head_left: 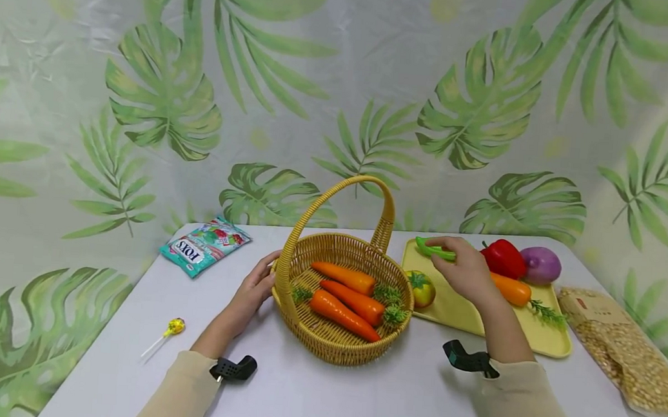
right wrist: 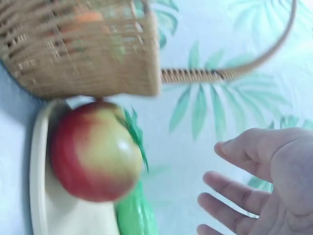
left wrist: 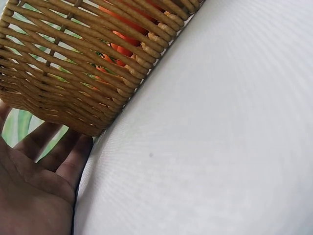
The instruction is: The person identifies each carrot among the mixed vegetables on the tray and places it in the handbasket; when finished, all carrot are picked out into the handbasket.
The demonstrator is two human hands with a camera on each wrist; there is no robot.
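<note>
A yellow wicker basket (head_left: 332, 354) with a tall handle holds three carrots (head_left: 343, 277) with green tops. My left hand (head_left: 252, 293) touches the basket's left side; in the left wrist view its fingers (left wrist: 41, 142) lie against the woven wall. Over the back of a pale yellow tray (head_left: 551, 343), my right hand (head_left: 466, 269) hovers by a long bright green vegetable (head_left: 436, 249). The right wrist view shows its fingers (right wrist: 234, 188) spread with nothing between them. A red and yellow tomato (right wrist: 95, 152) with a green calyx sits at the tray's left end, beside the basket.
A red bell pepper (head_left: 505, 258), a purple round vegetable (head_left: 541, 265) and another carrot (head_left: 511, 290) lie on the tray. To its right is a bag of yellow kernels (head_left: 627, 345). A teal FOX'S candy bag (head_left: 205, 245) and a yellow lollipop (head_left: 174, 326) lie on the left.
</note>
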